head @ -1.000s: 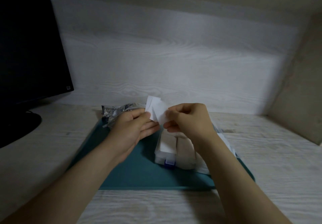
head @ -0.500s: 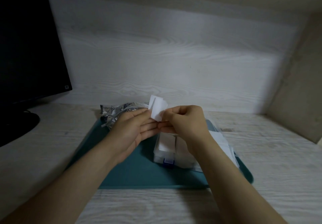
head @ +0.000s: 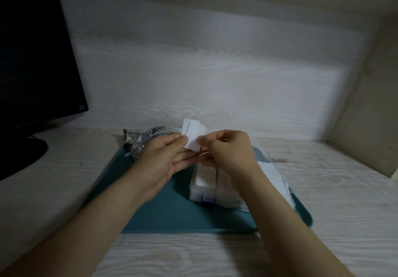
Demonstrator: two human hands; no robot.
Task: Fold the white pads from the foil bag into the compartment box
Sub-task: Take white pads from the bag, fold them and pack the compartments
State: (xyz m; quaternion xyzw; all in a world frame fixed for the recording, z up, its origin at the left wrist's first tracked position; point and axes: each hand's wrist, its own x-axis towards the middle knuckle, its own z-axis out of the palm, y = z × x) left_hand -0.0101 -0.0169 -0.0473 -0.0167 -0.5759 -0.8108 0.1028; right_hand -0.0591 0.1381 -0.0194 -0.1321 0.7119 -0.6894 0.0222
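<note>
A small white pad (head: 193, 134), partly folded, is held up above the teal mat (head: 168, 210). My left hand (head: 163, 160) pinches its left edge and my right hand (head: 228, 150) pinches its right side. Just below my hands sits the clear compartment box (head: 206, 187) with a blue latch, holding folded white pads; my right wrist hides its right part. The crumpled foil bag (head: 142, 141) lies at the mat's far left corner, behind my left hand.
A black monitor (head: 36, 61) on its stand fills the left side. A pale wood wall rises behind the desk and a side panel (head: 370, 104) closes the right. The box's clear lid (head: 273, 175) lies open to the right on the mat.
The pad has been folded smaller between both hands, and the hands have come closer together above the box. The view has shifted slightly.
</note>
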